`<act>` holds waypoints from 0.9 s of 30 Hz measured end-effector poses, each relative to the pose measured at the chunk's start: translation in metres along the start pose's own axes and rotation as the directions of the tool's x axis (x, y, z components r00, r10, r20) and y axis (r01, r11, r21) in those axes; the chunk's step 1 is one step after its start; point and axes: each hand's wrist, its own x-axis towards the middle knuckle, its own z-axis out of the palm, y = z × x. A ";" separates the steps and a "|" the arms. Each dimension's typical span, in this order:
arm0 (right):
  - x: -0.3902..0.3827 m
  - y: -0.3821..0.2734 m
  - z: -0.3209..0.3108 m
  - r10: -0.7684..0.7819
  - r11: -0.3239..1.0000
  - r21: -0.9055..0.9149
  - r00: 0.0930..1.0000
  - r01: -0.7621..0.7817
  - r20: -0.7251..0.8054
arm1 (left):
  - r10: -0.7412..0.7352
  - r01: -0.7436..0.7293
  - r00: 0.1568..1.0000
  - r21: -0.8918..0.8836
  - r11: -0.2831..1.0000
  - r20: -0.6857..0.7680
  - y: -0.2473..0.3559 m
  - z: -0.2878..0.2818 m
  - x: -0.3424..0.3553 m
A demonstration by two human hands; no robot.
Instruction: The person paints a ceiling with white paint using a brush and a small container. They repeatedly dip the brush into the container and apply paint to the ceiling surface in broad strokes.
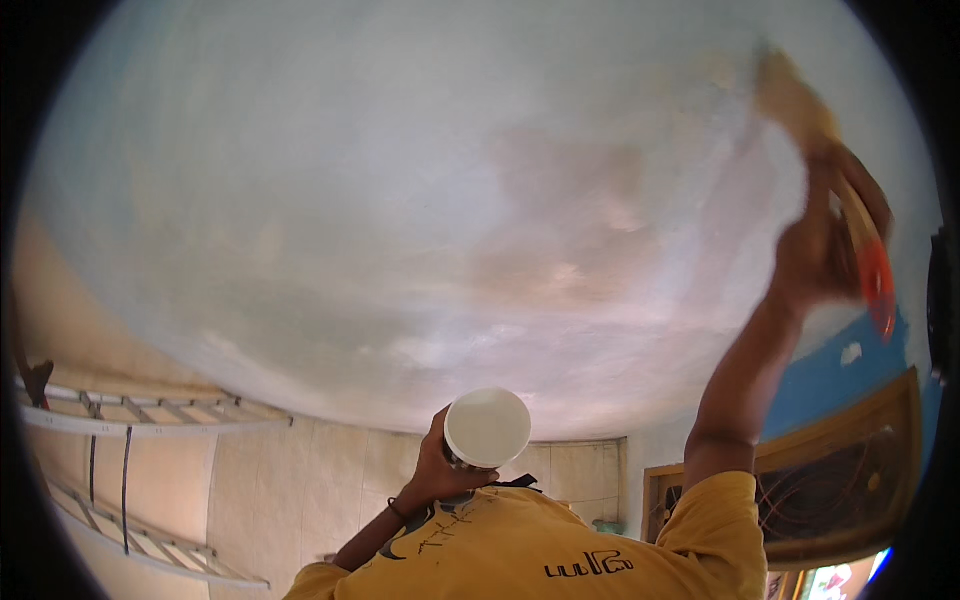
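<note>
My right hand [830, 235] is raised at the upper right, its fingers wrapped round a paintbrush [872, 265]. The brush has a pale wooden handle with a red end that points down. Its head, smeared by motion, is up against the patchy white and pale blue wall [380, 190]; I cannot tell whether the bristles touch it. Low in the middle, my left hand [440, 470] grips a round white tub [487, 428] by its side, in front of my yellow shirt. The tub's round pale face shows, but I cannot make out what it holds.
A metal ladder [160, 425] stands at the left. On the right are a solid blue patch of wall [835, 375] and a brown wooden frame [900, 430] with a dark patterned panel. Beige tiles [300, 480] run below the pale wall. My shadow falls on that wall.
</note>
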 end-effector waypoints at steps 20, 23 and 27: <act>-0.187 -0.192 -0.088 0.601 -0.562 0.165 -0.263 -0.810 0.755 | 0.091 -0.035 0.978 0.280 0.959 -0.190 -0.007 -0.004 -0.004; -0.169 -0.203 -0.085 0.613 -0.412 0.168 -0.136 -0.895 0.778 | 0.109 -0.045 0.971 0.288 0.957 -0.211 0.001 0.001 -0.003; -0.159 -0.214 -0.091 0.648 -0.345 0.264 -0.025 -0.900 0.761 | 0.071 0.007 0.961 0.282 0.960 -0.266 0.004 0.016 -0.012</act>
